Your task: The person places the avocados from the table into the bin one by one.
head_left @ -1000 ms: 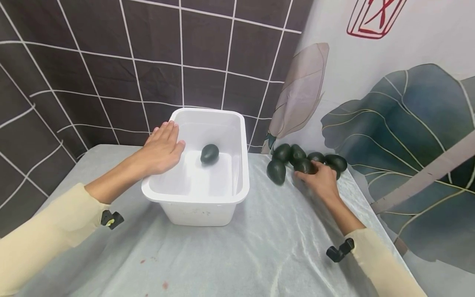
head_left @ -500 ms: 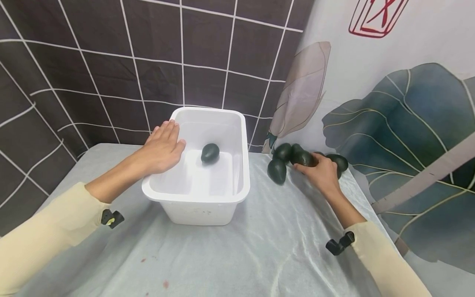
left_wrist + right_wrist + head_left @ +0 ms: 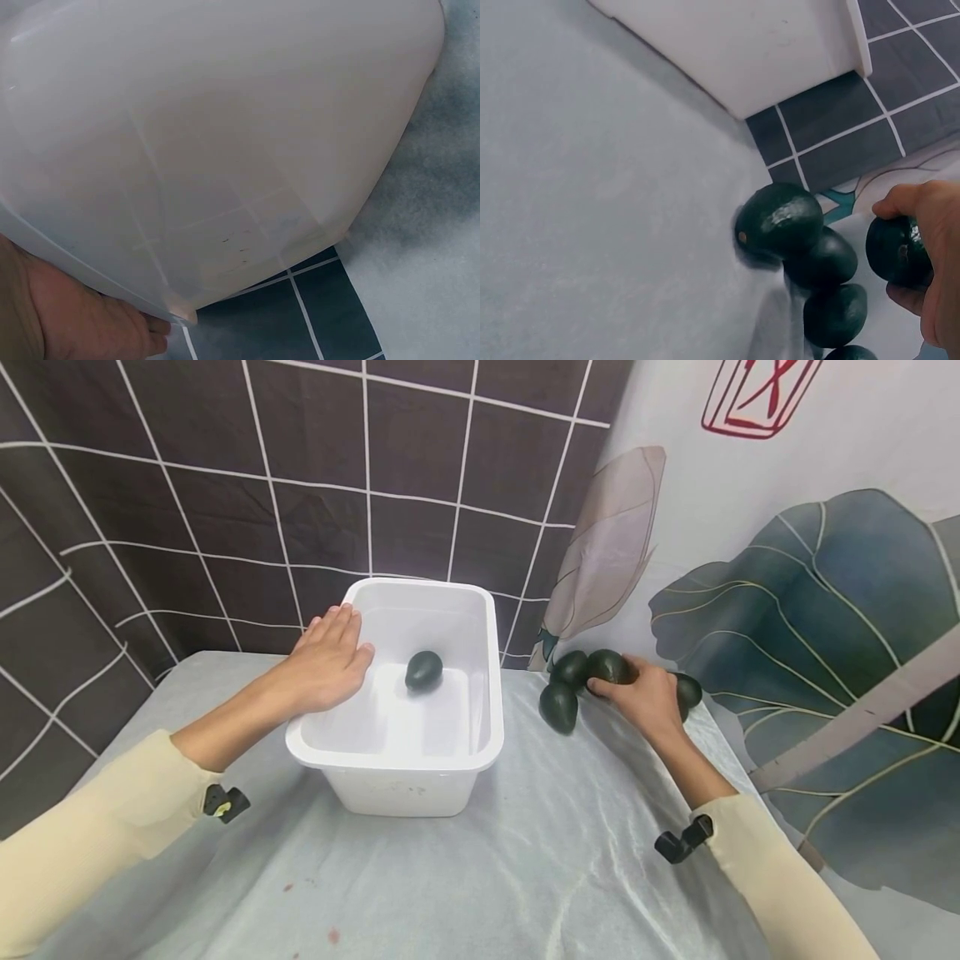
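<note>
My left hand [image 3: 326, 664] lies flat with straight fingers over the left rim of a white plastic bin [image 3: 397, 789]. In the left wrist view that hand [image 3: 90, 319] shows at the lower left against the bin's outer wall [image 3: 225, 135]. One dark green avocado [image 3: 424, 671] sits on the bin's floor. At the right, my right hand [image 3: 648, 697] grips another avocado [image 3: 609, 667] between thumb and fingers. The right wrist view shows this held avocado [image 3: 894, 251] above the others, thumb and fingertips around it. The hand hides part of the pile.
More avocados lie beside the right hand: a near one [image 3: 558, 707], one behind it [image 3: 570, 669] and one at the right [image 3: 687, 691]. A grey cloth [image 3: 450, 885] covers the table. A dark tile-patterned backdrop [image 3: 300, 518] stands right behind the bin.
My right hand has closed around an avocado in the pile and raised it slightly, toward the back. The left hand and the bin stay as they were.
</note>
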The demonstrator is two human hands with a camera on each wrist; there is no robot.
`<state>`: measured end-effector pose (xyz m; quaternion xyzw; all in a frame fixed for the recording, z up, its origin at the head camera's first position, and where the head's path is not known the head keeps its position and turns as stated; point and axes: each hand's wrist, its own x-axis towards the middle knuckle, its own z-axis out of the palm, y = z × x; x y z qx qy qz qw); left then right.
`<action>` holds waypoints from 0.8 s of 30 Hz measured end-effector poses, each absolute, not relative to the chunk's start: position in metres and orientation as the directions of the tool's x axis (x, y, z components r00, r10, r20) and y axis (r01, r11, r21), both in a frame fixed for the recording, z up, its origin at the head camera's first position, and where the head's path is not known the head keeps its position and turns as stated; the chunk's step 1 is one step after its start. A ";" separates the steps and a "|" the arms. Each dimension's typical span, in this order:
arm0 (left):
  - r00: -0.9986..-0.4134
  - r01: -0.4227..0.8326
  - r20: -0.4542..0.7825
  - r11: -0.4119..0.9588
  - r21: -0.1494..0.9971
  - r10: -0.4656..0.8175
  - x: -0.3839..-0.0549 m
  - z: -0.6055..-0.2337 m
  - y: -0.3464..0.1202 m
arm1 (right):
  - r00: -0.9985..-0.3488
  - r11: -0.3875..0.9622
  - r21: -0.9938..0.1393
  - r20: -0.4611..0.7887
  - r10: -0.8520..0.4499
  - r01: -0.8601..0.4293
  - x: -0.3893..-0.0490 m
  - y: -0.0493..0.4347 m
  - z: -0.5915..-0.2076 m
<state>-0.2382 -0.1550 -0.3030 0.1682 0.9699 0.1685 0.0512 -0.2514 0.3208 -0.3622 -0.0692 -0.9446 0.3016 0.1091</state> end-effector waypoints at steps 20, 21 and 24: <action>-0.936 0.317 -0.037 0.886 0.338 0.349 -0.238 -0.304 -0.155 | -0.971 0.806 -0.590 0.167 0.169 0.039 -0.255 0.310 -0.346; -0.936 0.317 -0.037 0.886 0.337 0.349 -0.239 -0.304 -0.155 | -0.972 0.807 -0.589 0.164 0.169 0.041 -0.255 0.310 -0.345; -0.936 0.319 -0.035 0.886 0.335 0.350 -0.239 -0.304 -0.155 | -0.973 0.809 -0.585 0.154 0.172 0.050 -0.257 0.309 -0.342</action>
